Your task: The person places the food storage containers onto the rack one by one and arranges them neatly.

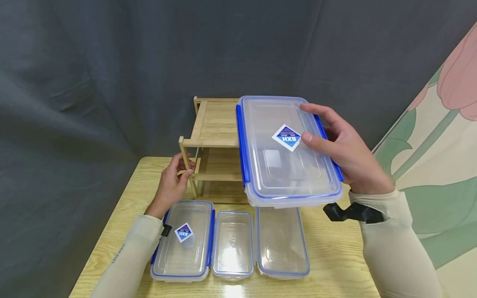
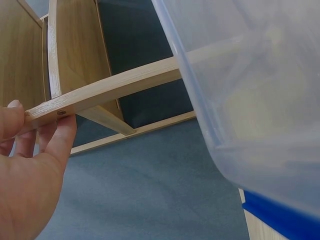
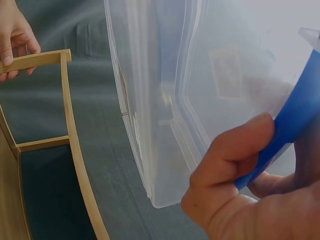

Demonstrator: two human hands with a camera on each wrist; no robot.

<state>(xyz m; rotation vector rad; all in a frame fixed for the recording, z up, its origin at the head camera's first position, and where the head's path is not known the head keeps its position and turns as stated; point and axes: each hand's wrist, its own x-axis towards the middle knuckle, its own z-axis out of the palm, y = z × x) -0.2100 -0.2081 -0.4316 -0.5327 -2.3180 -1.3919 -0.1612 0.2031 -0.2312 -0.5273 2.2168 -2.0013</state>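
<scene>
Both hands are curled to hold: the left hand (image 1: 172, 179) on a wooden rack (image 1: 219, 121), the right hand (image 1: 348, 154) on a raised clear lidded box (image 1: 273, 174).
The left thumb and fingers pinch the rack's front left post (image 1: 184, 150); the right hand grips the box's blue-clipped side, two digits on the lid, its other fingers mostly hidden from the head view. Held above the table (image 1: 331, 260), the box hides the rack's right part and the far end of a clear container (image 1: 281, 238) below; the left wrist view cuts the box off.
</scene>
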